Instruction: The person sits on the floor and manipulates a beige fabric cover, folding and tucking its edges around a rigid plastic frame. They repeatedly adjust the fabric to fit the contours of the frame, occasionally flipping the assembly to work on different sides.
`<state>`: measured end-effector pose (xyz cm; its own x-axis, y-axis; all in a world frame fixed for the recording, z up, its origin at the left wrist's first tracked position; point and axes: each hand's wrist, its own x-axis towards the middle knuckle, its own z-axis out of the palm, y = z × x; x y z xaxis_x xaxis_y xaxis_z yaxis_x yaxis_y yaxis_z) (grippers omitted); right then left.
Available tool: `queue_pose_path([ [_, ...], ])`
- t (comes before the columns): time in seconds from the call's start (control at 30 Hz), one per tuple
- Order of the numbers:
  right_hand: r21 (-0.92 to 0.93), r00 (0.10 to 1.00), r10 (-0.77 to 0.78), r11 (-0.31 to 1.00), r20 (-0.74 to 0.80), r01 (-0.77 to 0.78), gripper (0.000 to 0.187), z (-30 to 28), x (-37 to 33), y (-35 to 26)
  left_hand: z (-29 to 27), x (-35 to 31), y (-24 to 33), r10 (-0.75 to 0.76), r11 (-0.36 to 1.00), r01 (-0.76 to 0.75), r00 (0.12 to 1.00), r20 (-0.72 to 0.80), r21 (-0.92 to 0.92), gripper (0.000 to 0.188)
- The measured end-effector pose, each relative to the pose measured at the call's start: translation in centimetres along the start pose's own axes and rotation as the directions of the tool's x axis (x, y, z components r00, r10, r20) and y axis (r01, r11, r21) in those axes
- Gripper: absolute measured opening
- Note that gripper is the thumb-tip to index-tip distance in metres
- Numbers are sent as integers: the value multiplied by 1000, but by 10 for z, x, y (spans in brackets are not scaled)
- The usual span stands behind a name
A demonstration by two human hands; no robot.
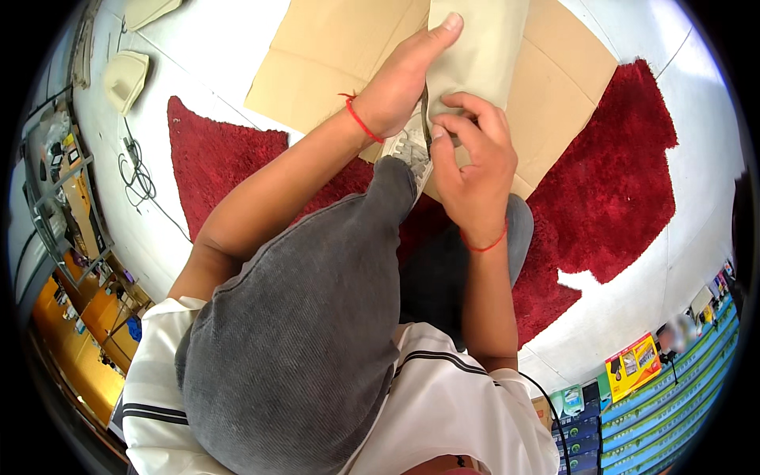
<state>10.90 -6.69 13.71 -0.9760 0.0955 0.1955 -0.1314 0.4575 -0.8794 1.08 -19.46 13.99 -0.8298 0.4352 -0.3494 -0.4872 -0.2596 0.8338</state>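
A long, smooth beige panel point(479, 51) stands at the top centre over a cardboard sheet. Along its left edge runs a thin dark strip point(427, 115). My left hand point(400, 83) grips this left edge, its thumb lying on the panel's face and its fingers hidden behind. My right hand point(479, 162) is closed in a pinch at the same edge, just below the left hand, with index finger and thumb close to the dark strip. Whether it holds the strip or the panel's rim is too small to make out. A pale shoe point(409, 150) shows beneath the hands.
Flattened cardboard point(324, 59) covers part of the white tiled floor, beside dark red rugs point(613, 170). My bent left knee point(293, 324) rises in front. Beige padded-looking pieces point(125, 81) and a coiled black cable point(136, 170) lie at left. Shelves and boxes point(633, 368) line both sides.
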Motion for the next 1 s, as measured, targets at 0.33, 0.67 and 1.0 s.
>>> queue_pose_path([
  [0.33, -336, 989, -147, 932, -18, 133, 73, 3, 73, 65, 3, 31, -29, 36, 926, -67, 995, -88, -372, 57],
  [0.67, -394, 959, -232, 876, 162, 278, 57, 8, 25, 73, -1, 23, -50, 149, 986, -165, 947, -284, -34, 53],
  [1.0, -136, 999, -13, 990, 49, 20, 76, -1, -14, 55, -3, 16, -16, -117, 944, 71, 985, -128, -321, 53],
])
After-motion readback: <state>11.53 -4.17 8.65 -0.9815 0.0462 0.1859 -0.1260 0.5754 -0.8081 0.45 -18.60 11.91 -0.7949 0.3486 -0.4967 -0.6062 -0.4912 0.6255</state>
